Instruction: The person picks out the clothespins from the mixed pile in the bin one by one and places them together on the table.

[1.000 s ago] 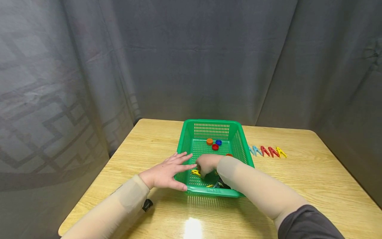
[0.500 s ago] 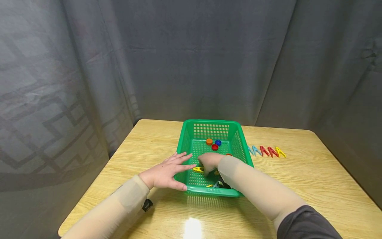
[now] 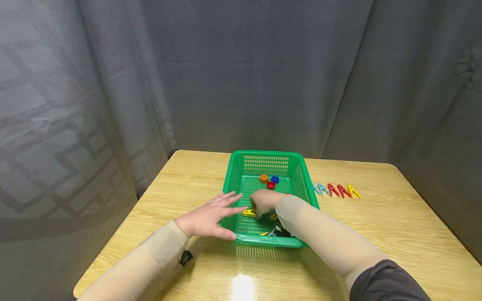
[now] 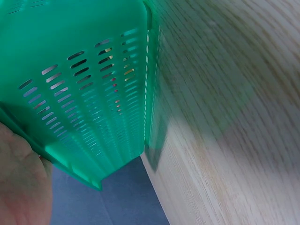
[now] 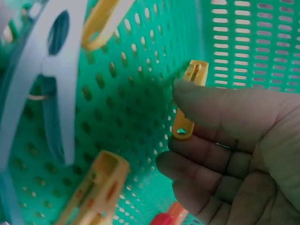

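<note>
The right hand [image 5: 234, 145] reaches down inside the basket [image 3: 269, 241], thumb and forefinger pinching a yellow clothes peg [image 5: 184, 123], the other fingers loosely curled. That peg is low in the basket, toward its left wall. The left hand [image 3: 211, 217] is spread wide at the basket's near left corner, its thumb on the rim, fingers reaching over the left side, with nothing in its grasp. Near the basket's front wall lie a light blue peg [image 5: 68, 28] and another yellow one [image 5: 110, 18]. Toward the basket's back are an orange cap [image 3: 264, 178], a blue cap [image 3: 275, 179] and a red cap [image 3: 271, 185], close together. Just right of the basket, a row of pegs [image 3: 333, 190] runs light blue, red, yellow. Beneath the basket is a wooden table [image 3: 376, 234]; behind it hangs a grey curtain [image 3: 244, 83].
</note>
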`<state>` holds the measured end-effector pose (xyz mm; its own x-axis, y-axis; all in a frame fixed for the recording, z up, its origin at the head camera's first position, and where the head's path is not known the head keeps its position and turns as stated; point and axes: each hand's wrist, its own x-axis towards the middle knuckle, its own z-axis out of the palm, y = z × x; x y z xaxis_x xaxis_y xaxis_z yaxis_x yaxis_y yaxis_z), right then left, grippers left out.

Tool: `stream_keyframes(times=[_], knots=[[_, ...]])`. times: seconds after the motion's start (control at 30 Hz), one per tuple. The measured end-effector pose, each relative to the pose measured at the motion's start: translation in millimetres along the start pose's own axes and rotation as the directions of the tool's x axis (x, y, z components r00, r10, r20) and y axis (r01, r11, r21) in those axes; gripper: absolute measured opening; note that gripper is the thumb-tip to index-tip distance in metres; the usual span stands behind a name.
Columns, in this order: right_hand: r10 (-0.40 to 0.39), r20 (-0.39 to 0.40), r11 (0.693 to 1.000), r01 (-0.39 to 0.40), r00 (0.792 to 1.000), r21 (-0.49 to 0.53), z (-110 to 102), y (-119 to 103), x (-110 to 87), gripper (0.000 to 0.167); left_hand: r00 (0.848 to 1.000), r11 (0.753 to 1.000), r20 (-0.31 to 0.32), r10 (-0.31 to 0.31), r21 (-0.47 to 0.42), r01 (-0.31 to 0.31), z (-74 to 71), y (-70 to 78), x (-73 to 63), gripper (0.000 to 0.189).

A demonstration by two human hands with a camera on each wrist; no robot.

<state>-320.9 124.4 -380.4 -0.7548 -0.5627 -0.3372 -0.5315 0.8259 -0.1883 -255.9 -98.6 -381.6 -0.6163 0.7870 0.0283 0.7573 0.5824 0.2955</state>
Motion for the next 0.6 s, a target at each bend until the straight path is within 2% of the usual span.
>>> stream_keyframes(times=[0.27, 0.6], knots=[[0.010, 0.012, 1.000, -0.010, 1.000, -0.016, -10.7, -5.3, -8.9, 0.021, 1.000, 1.000, 0.002, 0.003, -0.003, -0.003, 0.2, -1.3, 0.0, 0.079], [-0.006, -0.024, 1.000, 0.005, 1.000, -0.011, -26.9, -2.1, -29.5, 0.023, 1.000, 1.000, -0.007, 0.008, -0.007, -0.008, 1.1, -1.4, 0.1, 0.079]])
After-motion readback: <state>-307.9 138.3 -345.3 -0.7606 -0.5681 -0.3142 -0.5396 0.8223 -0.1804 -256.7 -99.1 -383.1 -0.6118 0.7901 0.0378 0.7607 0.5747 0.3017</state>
